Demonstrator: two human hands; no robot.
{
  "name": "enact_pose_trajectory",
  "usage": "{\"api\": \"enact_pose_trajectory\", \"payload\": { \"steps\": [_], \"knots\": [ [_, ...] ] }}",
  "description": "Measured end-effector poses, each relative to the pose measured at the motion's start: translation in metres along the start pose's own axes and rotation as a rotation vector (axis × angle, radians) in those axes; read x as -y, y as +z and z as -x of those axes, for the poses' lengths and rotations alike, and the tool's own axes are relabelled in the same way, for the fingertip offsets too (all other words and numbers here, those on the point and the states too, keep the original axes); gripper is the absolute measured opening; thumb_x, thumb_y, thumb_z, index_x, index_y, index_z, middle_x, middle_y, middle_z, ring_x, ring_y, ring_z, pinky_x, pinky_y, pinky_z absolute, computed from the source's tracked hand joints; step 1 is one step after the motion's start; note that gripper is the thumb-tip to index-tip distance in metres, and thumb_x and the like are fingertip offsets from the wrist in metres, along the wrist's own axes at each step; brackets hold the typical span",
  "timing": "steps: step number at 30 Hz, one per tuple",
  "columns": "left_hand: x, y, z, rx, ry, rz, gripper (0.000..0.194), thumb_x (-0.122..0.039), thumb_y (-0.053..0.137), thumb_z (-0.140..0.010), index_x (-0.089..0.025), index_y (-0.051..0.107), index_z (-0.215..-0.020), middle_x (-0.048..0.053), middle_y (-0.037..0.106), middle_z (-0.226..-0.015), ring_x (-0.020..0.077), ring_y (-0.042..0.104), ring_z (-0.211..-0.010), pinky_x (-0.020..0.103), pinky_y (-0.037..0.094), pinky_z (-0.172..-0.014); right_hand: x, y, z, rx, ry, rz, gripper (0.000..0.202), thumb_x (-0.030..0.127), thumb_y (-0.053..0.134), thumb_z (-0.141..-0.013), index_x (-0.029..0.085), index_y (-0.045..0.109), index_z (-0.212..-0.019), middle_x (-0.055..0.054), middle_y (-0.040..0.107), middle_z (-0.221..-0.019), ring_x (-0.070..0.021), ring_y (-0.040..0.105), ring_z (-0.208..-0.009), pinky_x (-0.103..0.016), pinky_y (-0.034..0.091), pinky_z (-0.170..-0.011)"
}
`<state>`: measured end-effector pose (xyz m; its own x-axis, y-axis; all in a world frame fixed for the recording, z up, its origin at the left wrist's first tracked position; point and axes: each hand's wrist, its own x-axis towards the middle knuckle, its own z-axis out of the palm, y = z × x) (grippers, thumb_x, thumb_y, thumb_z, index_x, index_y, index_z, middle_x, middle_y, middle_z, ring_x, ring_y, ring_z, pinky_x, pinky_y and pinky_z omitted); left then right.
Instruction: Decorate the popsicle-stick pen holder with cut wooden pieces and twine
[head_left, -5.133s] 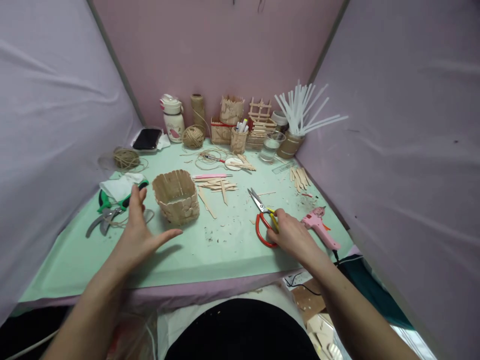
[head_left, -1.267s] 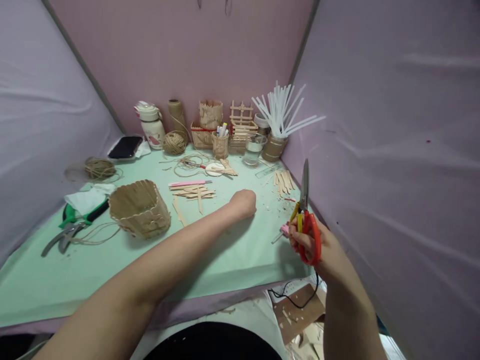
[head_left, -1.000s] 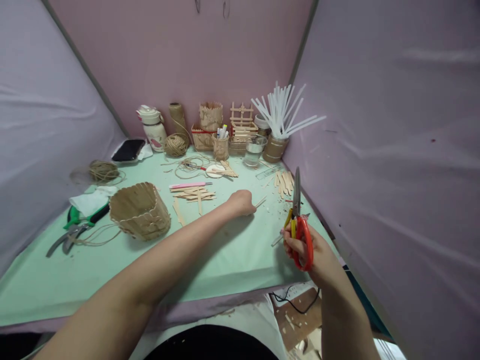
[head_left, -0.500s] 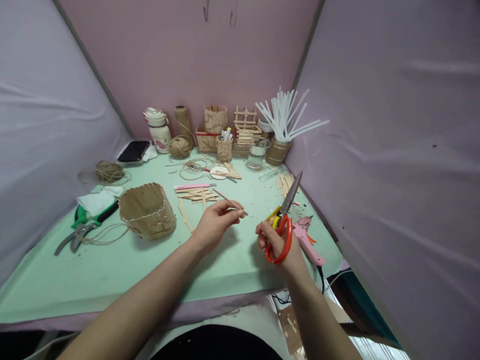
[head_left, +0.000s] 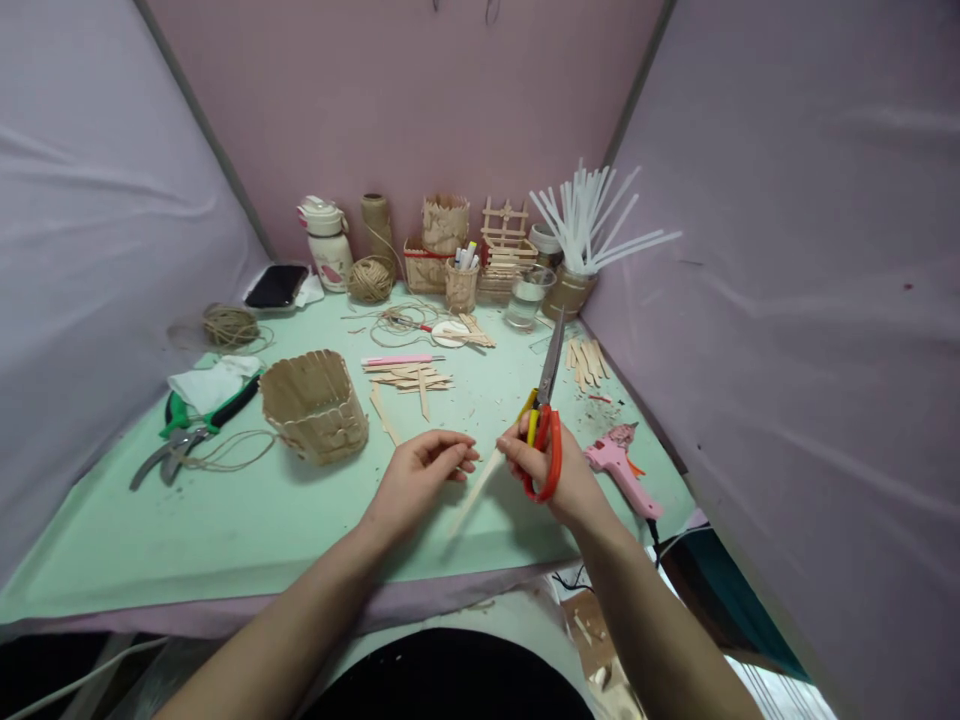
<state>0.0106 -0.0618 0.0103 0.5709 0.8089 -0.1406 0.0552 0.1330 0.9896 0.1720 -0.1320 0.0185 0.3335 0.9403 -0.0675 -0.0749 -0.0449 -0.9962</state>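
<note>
My right hand [head_left: 551,465] is closed around red and yellow handled scissors [head_left: 544,425], their blades pointing up and away from me. Between the same hand's thumb and fingertip is a thin wooden stick [head_left: 474,492], slanting down to the left over the table. To the left of that stick, my left hand [head_left: 431,470] has loosely curved fingers, thumb and forefinger apart, with nothing visible in it. A basket of wooden pieces [head_left: 315,415] stands left of my left hand. Flat wooden sticks [head_left: 411,378] and a pink pen-like tool [head_left: 401,359] lie beyond it.
A pink glue gun [head_left: 622,468] lies right of my right hand. Green-handled pliers [head_left: 184,440] rest at the left. Along the back stand a bottle [head_left: 328,250], twine [head_left: 370,280], a glass of water [head_left: 525,305] and a jar of white glue sticks [head_left: 574,290]. More wooden sticks [head_left: 587,362] lie at the right.
The thin wooden stick has passed from my left fingers to my right fingertips. My right hand has come closer to the left, scissors still in it. The view has shifted slightly.
</note>
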Motion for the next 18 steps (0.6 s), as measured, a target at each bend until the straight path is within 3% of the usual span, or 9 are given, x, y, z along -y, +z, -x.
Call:
{"api": "enact_pose_trajectory", "payload": {
  "steps": [2, 4, 8, 13, 15, 18],
  "knots": [
    [-0.003, 0.002, 0.001, 0.089, -0.137, 0.009, 0.028, -0.041, 0.066, -0.078, -0.015, 0.072, -0.087, 0.007, 0.071, -0.082, 0.0139, 0.06, -0.068, 0.026, 0.047, -0.065, 0.002, -0.001, 0.0, -0.022, 0.002, 0.072, 0.035, 0.04, 0.074, -0.073, 0.023, 0.045, -0.081, 0.006, 0.055, -0.061, -0.0102, 0.046, -0.046, -0.022, 0.035, -0.041],
    [-0.006, 0.006, 0.001, 0.146, -0.156, -0.016, 0.027, -0.039, 0.071, -0.073, -0.014, 0.073, -0.082, 0.004, 0.069, -0.075, 0.0111, 0.054, -0.062, 0.024, 0.042, -0.06, 0.002, 0.001, 0.001, -0.03, -0.001, 0.104, 0.037, 0.043, 0.074, -0.074, 0.023, 0.044, -0.082, 0.006, 0.055, -0.063, -0.0097, 0.045, -0.046, -0.022, 0.034, -0.041],
    [-0.008, 0.012, -0.001, 0.097, -0.164, 0.036, 0.025, -0.038, 0.074, -0.068, -0.014, 0.071, -0.075, 0.002, 0.065, -0.069, 0.0088, 0.047, -0.057, 0.023, 0.037, -0.056, 0.0, -0.002, 0.008, -0.041, 0.015, 0.151, 0.039, 0.055, 0.064, -0.08, 0.023, 0.042, -0.085, 0.006, 0.05, -0.064, -0.0095, 0.041, -0.048, -0.023, 0.034, -0.044],
    [-0.01, 0.01, -0.001, -0.038, -0.16, 0.143, 0.03, -0.04, 0.078, -0.062, -0.015, 0.07, -0.077, 0.003, 0.066, -0.075, 0.0105, 0.052, -0.063, 0.023, 0.042, -0.058, 0.004, -0.02, 0.043, 0.207, -0.005, 0.293, 0.048, 0.069, 0.042, -0.087, 0.022, 0.044, -0.098, 0.001, 0.047, -0.08, -0.0115, 0.04, -0.06, -0.027, 0.039, -0.057],
    [-0.011, 0.01, -0.001, -0.056, -0.143, 0.162, 0.031, -0.04, 0.079, -0.062, -0.015, 0.07, -0.078, 0.002, 0.065, -0.075, 0.0107, 0.053, -0.065, 0.022, 0.043, -0.059, 0.009, -0.024, 0.061, 0.317, 0.076, 0.363, 0.053, 0.072, 0.039, -0.086, 0.022, 0.044, -0.101, 0.001, 0.045, -0.079, -0.013, 0.04, -0.063, -0.028, 0.038, -0.059],
    [-0.013, 0.013, 0.0, -0.048, -0.12, 0.171, 0.029, -0.039, 0.078, -0.063, -0.015, 0.069, -0.078, 0.0, 0.062, -0.071, 0.0097, 0.052, -0.062, 0.022, 0.043, -0.057, 0.017, -0.022, 0.079, 0.377, 0.19, 0.447, 0.056, 0.077, 0.04, -0.082, 0.022, 0.043, -0.093, 0.001, 0.044, -0.075, -0.0147, 0.041, -0.065, -0.028, 0.037, -0.059]
  ]
}}
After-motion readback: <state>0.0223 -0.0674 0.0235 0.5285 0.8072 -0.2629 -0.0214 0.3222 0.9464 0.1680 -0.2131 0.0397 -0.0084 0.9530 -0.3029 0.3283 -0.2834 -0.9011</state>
